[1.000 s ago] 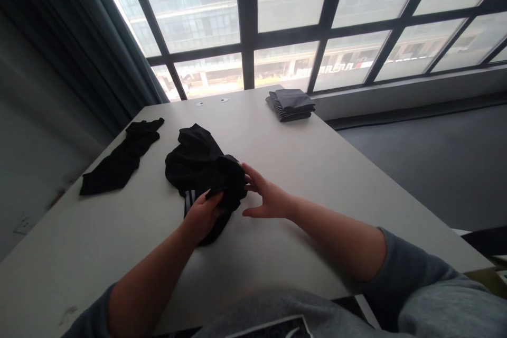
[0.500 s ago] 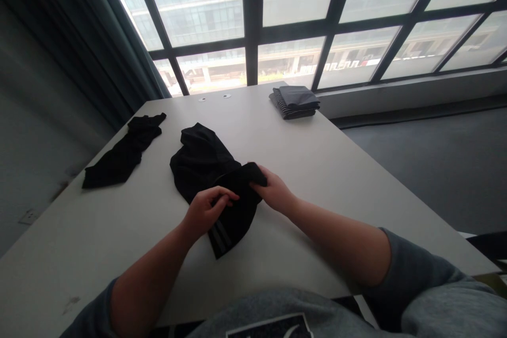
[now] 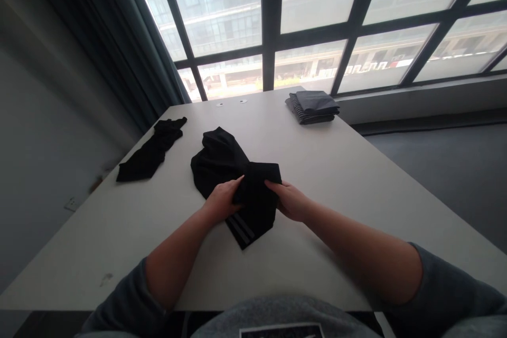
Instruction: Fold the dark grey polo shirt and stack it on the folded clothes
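A black garment with two grey stripes near one corner [image 3: 259,195] lies rumpled on the white table in front of me. My left hand [image 3: 224,198] grips its left side, fingertips partly hidden by the cloth. Closed on its right edge, my right hand [image 3: 292,199] has the thumb on top and the other fingers out of sight beneath. Between the hands the cloth is raised and fairly flat. The rest of the garment trails away toward the far left in loose folds. Whether it is a shirt or trousers I cannot tell.
Another crumpled black garment [image 3: 152,150] lies near the table's left edge. A stack of folded grey and striped clothes [image 3: 315,107] sits at the far right corner of the white table [image 3: 340,227]. Beyond are large windows and a dark curtain [image 3: 99,26]; a wall socket [image 3: 72,204] is at left.
My left hand has gone from resting loosely over the black garment to gripping its left side. The cloth between my hands is now spread flatter. The view has shifted a little left.
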Demonstrator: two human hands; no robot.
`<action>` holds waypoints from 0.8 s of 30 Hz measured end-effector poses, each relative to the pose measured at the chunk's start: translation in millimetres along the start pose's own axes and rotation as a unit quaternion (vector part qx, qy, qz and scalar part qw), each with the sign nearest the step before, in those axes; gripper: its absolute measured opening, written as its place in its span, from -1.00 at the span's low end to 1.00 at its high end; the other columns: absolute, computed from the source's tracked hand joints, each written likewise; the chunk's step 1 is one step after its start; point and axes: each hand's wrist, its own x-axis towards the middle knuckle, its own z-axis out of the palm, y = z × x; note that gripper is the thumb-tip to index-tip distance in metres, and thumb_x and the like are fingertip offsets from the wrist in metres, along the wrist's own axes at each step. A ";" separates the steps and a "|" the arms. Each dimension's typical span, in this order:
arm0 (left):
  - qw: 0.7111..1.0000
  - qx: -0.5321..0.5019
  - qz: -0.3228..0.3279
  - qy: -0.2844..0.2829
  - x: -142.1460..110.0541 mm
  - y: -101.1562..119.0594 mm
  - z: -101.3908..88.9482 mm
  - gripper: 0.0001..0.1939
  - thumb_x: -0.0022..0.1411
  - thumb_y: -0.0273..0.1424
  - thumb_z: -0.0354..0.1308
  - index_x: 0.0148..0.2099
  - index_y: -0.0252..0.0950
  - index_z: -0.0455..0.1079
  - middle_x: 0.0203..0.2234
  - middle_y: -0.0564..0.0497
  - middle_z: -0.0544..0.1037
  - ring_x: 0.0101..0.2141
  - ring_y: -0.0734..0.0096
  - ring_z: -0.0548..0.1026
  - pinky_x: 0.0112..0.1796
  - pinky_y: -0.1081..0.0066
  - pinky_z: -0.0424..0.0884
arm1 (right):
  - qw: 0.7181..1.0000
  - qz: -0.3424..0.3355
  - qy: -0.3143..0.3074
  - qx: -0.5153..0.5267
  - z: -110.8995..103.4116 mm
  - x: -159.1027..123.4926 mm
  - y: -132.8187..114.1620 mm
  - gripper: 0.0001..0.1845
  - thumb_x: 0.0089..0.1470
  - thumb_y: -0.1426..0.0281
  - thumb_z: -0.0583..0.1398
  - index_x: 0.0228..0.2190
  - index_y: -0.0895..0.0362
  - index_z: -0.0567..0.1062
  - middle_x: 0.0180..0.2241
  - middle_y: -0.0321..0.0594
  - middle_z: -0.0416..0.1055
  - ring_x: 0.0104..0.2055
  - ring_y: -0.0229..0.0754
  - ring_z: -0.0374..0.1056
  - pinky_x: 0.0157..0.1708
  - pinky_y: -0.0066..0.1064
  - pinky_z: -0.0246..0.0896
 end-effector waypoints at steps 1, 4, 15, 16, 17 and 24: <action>1.000 0.009 -0.008 0.000 -0.4 5.4 -5.4 -0.37 0.25 -0.39 0.30 0.35 -0.20 0.35 0.12 -0.18 0.58 0.12 0.02 0.55 0.14 0.07 0.45 | 1.000 0.002 0.008 0.001 -3.2 2.1 -3.4 -0.63 0.17 0.16 0.38 -0.09 0.14 0.60 -0.03 -0.02 0.59 -0.02 0.03 0.56 0.05 -0.15 0.53; 0.997 0.017 -0.069 -0.015 -2.2 27.6 -19.2 -0.69 0.39 -0.32 0.17 0.13 -0.18 0.53 -0.09 -0.12 0.67 -0.07 0.08 0.64 -0.06 0.20 0.52 | 0.999 -0.018 0.038 -0.005 -13.0 9.2 -19.0 -0.64 0.18 0.16 0.36 -0.11 0.14 0.59 -0.08 -0.02 0.61 -0.11 0.06 0.58 -0.07 -0.10 0.57; 0.790 -0.590 -0.160 0.029 -26.3 66.5 -61.1 -0.55 0.14 -0.09 0.40 -0.03 -0.27 0.56 -0.28 -0.05 0.66 -0.30 0.21 0.63 -0.28 0.32 0.57 | 0.990 -0.115 0.054 -0.055 -65.0 -30.2 -101.1 -0.48 0.03 0.09 0.34 -0.06 0.16 0.59 -0.04 0.00 0.60 0.02 0.23 0.54 0.03 0.09 0.49; 0.782 -0.591 -0.180 0.085 -24.5 49.8 -65.0 -0.53 0.09 -0.09 0.42 -0.05 -0.27 0.55 -0.30 -0.04 0.65 -0.32 0.22 0.62 -0.29 0.32 0.57 | 0.988 -0.122 0.067 -0.069 -72.8 -29.6 -104.2 -0.50 0.01 0.10 0.36 -0.08 0.15 0.60 -0.06 -0.01 0.61 0.00 0.22 0.55 0.02 0.08 0.49; 0.777 -0.582 -0.200 0.135 -21.9 31.6 -68.6 -0.52 0.04 -0.10 0.44 -0.07 -0.27 0.54 -0.31 -0.02 0.65 -0.32 0.23 0.62 -0.28 0.32 0.57 | 0.985 -0.130 0.080 -0.082 -80.1 -27.4 -106.1 -0.51 -0.01 0.12 0.38 -0.09 0.14 0.60 -0.07 -0.02 0.61 -0.01 0.20 0.55 0.02 0.07 0.49; 0.834 -0.419 -0.262 0.245 -17.0 -56.8 -89.0 -0.67 0.01 -0.19 0.26 -0.22 -0.30 0.52 -0.48 0.02 0.56 -0.40 0.29 0.53 -0.38 0.41 0.48 | 0.941 -0.224 0.096 -0.236 -91.6 1.1 -97.6 -0.51 0.00 0.10 0.43 -0.07 0.08 0.62 -0.11 -0.17 0.61 -0.08 -0.01 0.53 -0.01 -0.16 0.44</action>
